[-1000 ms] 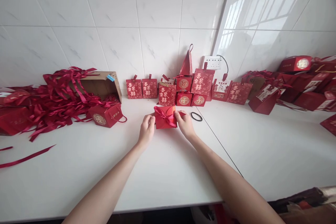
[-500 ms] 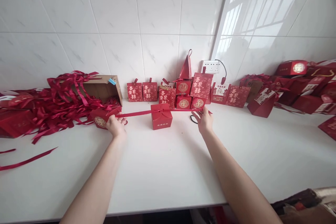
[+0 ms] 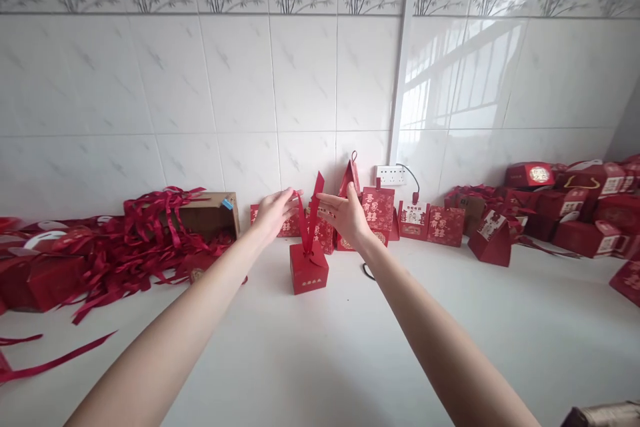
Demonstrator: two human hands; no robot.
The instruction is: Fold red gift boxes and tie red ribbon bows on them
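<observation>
A small red gift box (image 3: pixel 309 270) with gold lettering stands upright on the white table in front of me. From its top rise two strands of red ribbon (image 3: pixel 304 230). My left hand (image 3: pixel 275 215) pinches the left strand near its end, above the box. On the other side, my right hand (image 3: pixel 345 213) has its fingers stretched out and its thumb raised apart. Its fingertips meet the right strand, whose tip points up past them; whether they grip it I cannot tell. Behind the hands stand several printed red boxes (image 3: pixel 377 210), partly hidden.
To the left, a pile of red ribbons (image 3: pixel 133 260) spills from a cardboard box (image 3: pixel 213 213). More red boxes (image 3: pixel 560 210) are heaped at the right. A black loop (image 3: pixel 367 272) lies by my right forearm. A power socket strip (image 3: pixel 391 175) is on the tiled wall.
Both hands have come up and inward from a wide, level stretch of the ribbon. Its strands now stand upright over the box. My right fingers have spread, and the view has tilted upward.
</observation>
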